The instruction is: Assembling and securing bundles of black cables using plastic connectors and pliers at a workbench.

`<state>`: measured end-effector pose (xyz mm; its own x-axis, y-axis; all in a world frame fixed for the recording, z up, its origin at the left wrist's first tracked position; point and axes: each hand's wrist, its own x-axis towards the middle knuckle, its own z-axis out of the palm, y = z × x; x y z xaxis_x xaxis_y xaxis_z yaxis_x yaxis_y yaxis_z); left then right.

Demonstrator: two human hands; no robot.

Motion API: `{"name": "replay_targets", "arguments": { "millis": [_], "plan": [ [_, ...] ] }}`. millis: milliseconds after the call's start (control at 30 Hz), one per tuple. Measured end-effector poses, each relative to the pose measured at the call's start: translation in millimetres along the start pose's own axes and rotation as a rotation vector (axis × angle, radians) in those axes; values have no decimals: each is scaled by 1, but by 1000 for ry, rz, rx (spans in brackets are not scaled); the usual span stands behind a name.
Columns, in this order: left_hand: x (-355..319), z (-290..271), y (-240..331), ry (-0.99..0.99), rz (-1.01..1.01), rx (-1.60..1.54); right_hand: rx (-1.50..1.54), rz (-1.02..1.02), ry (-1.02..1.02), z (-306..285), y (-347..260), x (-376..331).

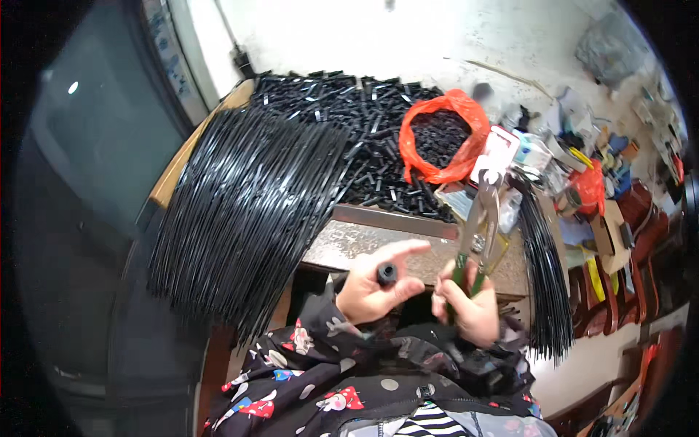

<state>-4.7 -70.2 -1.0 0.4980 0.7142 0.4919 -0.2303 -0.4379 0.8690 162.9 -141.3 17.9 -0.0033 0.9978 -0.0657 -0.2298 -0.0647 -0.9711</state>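
My left hand is in front of the worktable's near edge, closed round a short black tube. Its hollow end faces up, while the index finger and thumb stretch to the right. To its right, my right hand is wrapped round the green handles of a pair of pliers. The metal jaws point up and away, over the table. A fan of long, thin black strips lies left of my hands and hangs over the table's near side.
Behind a metal rail lies a heap of short black plastic pieces. A red plastic bag holds small black pieces. On the right hangs another bundle of black strips, beside boxes and clutter. Bare worktable shows near my left hand.
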Motion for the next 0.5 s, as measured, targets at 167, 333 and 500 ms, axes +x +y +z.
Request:
{"name": "replay_targets", "arguments": {
  "millis": [167,333,500],
  "plan": [
    [-7,-28,0,62,-69,-327,-621,152,-412,-21,2,-28],
    [-7,-27,0,77,-63,37,-501,187,-498,-12,13,-25],
    [-6,-19,11,101,-26,-47,43,488,-695,-11,0,-21]
  ]
}}
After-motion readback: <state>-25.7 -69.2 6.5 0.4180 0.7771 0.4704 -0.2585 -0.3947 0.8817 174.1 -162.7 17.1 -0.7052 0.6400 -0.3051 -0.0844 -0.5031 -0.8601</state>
